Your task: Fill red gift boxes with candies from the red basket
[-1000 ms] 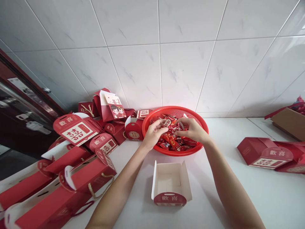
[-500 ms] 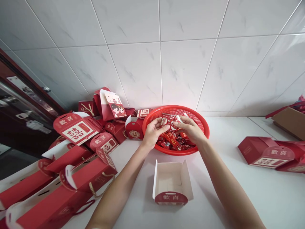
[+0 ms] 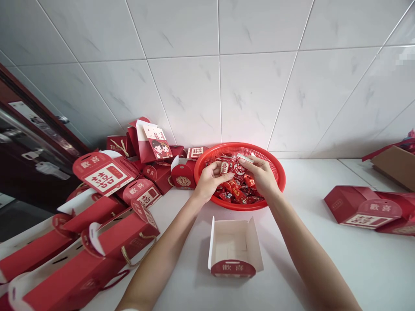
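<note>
Over the red plastic basket point(image 3: 281, 183), my left hand point(image 3: 207, 181) pinches a wrapped candy point(image 3: 224, 167) with a cream label between thumb and fingers. My right hand point(image 3: 263, 173) is closed on another candy point(image 3: 245, 158), whose pale wrapper end shows at the fingertips. Beneath both hands lies a heap of candies point(image 3: 236, 190) in red and orange wrappers. Between my forearms, an open gift box point(image 3: 228, 242) stands on the counter, its pale inside showing and a red flap toward me.
Several red gift boxes point(image 3: 81, 268) with rope handles crowd the counter at left, more point(image 3: 155, 144) piled against the tiled wall. Red boxes point(image 3: 359, 205) lie at right, near a brown cardboard box point(image 3: 394, 166). A dark door point(image 3: 29, 160) with keys stands far left.
My right hand has drawn slightly away from my left, and the candy at its fingertips has turned. The left hand's candy now shows its label more upright. Basket and boxes stay put.
</note>
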`<control>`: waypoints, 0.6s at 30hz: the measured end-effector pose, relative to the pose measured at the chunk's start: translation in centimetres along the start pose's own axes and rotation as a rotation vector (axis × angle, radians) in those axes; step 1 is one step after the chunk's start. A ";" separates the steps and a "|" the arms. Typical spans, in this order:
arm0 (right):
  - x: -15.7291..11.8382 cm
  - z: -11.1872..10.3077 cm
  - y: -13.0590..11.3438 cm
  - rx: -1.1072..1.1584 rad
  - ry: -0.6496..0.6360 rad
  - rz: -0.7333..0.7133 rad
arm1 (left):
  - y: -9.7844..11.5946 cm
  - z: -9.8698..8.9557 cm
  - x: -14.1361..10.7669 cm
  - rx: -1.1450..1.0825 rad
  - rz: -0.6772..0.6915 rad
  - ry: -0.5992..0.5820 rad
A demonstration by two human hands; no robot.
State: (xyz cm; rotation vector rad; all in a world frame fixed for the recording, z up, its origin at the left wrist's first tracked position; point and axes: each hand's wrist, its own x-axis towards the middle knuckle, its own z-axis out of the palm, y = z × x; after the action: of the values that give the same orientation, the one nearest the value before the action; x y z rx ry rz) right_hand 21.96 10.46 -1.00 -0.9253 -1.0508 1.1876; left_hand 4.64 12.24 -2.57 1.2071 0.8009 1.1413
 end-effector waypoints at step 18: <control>-0.3 -0.2 -0.4 -0.232 -0.139 -0.080 | 0.4 0.5 -0.5 0.047 0.023 0.013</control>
State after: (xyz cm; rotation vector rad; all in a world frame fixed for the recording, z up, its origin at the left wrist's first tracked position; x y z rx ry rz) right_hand 22.26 10.09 -0.72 -0.9794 -1.3468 1.0913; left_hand 4.89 11.61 -2.12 1.2516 0.8291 1.1561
